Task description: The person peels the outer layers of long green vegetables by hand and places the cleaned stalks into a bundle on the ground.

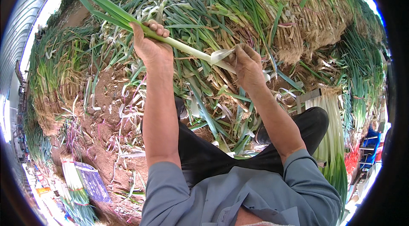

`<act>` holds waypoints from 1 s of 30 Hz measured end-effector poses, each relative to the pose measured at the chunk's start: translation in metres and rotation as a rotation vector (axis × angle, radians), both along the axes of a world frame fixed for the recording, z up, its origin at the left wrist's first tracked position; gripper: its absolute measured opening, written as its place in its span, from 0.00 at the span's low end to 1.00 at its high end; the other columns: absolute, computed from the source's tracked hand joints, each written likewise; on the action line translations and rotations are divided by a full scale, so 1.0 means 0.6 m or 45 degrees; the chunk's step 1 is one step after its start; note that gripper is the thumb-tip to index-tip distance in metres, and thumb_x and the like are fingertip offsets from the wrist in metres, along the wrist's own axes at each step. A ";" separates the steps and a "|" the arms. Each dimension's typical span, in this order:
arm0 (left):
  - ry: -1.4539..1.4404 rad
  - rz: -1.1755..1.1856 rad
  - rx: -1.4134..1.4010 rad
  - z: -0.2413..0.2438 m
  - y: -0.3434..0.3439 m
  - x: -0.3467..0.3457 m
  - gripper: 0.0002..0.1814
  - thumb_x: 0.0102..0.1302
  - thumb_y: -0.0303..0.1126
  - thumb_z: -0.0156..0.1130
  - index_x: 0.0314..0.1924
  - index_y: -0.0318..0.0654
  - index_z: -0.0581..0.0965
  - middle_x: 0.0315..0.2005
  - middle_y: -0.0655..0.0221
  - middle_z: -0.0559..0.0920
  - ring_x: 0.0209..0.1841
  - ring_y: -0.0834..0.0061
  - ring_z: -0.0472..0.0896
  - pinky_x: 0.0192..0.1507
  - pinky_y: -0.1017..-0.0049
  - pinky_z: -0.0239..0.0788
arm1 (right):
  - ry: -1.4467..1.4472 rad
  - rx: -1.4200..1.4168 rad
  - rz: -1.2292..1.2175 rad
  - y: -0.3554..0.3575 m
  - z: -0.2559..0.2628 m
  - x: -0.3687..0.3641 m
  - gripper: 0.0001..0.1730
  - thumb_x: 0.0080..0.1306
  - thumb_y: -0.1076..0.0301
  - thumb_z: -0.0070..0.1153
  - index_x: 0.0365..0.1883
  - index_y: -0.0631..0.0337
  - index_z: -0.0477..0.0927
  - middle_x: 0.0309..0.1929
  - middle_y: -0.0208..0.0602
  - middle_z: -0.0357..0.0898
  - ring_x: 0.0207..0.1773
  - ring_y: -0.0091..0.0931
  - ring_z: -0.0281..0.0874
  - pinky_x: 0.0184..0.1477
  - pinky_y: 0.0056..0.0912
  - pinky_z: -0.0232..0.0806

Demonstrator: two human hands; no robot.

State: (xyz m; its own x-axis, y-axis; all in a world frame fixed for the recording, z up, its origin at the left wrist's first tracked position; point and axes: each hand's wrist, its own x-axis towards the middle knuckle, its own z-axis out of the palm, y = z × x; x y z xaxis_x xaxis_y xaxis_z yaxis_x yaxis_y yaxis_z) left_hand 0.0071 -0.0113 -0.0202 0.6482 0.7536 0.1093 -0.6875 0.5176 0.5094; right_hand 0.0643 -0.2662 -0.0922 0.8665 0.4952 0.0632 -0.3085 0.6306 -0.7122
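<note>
A long green onion (188, 48) slants across in front of me, its green leaves (102, 5) toward the upper left and its white end toward my right. My left hand (151, 42) grips it where the leaves meet the pale stalk. A loosened strip of pale outer skin (221, 55) stands off the lower stalk, pinched by the fingers of my right hand (247, 63). That hand partly covers the white end of the stalk. Beneath both hands lie heaped green onions (198, 24) and torn leaves.
Tied bundles of unpeeled onions with roots (306, 18) are stacked at the upper right. Pale, cleaned onions (326, 123) rest in a rack (308, 96) by my right knee. At lower left, a bound bundle (72, 175) lies beside a blue printed sheet (92, 181). Peelings litter the bare soil (107, 91).
</note>
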 end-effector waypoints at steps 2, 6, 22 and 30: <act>0.032 0.084 -0.031 0.007 -0.004 0.003 0.24 0.83 0.56 0.58 0.40 0.43 0.69 0.28 0.71 0.74 0.25 0.76 0.72 0.28 0.73 0.66 | 0.006 -0.021 -0.063 -0.013 -0.007 0.000 0.07 0.82 0.70 0.58 0.49 0.65 0.81 0.40 0.32 0.83 0.42 0.20 0.81 0.52 0.24 0.74; 0.148 0.306 -0.028 0.011 -0.014 0.009 0.23 0.83 0.55 0.58 0.42 0.43 0.70 0.27 0.70 0.74 0.25 0.76 0.72 0.28 0.73 0.66 | 0.022 0.103 -0.110 -0.033 -0.022 -0.002 0.07 0.83 0.69 0.56 0.46 0.64 0.80 0.39 0.34 0.82 0.41 0.23 0.82 0.58 0.33 0.80; 0.363 0.589 0.002 0.022 0.021 0.002 0.23 0.86 0.53 0.53 0.37 0.43 0.71 0.22 0.77 0.72 0.20 0.81 0.68 0.23 0.75 0.61 | 0.178 -0.126 -0.045 -0.131 0.019 0.009 0.09 0.82 0.65 0.60 0.42 0.58 0.77 0.31 0.28 0.75 0.27 0.17 0.65 0.23 0.18 0.54; 0.370 0.612 -0.013 0.021 0.072 -0.014 0.21 0.86 0.52 0.53 0.38 0.44 0.67 0.23 0.75 0.70 0.21 0.77 0.65 0.26 0.72 0.59 | -1.455 -1.461 -0.134 -0.233 -0.032 0.036 0.11 0.74 0.61 0.67 0.39 0.61 0.85 0.34 0.34 0.84 0.33 0.33 0.82 0.35 0.40 0.72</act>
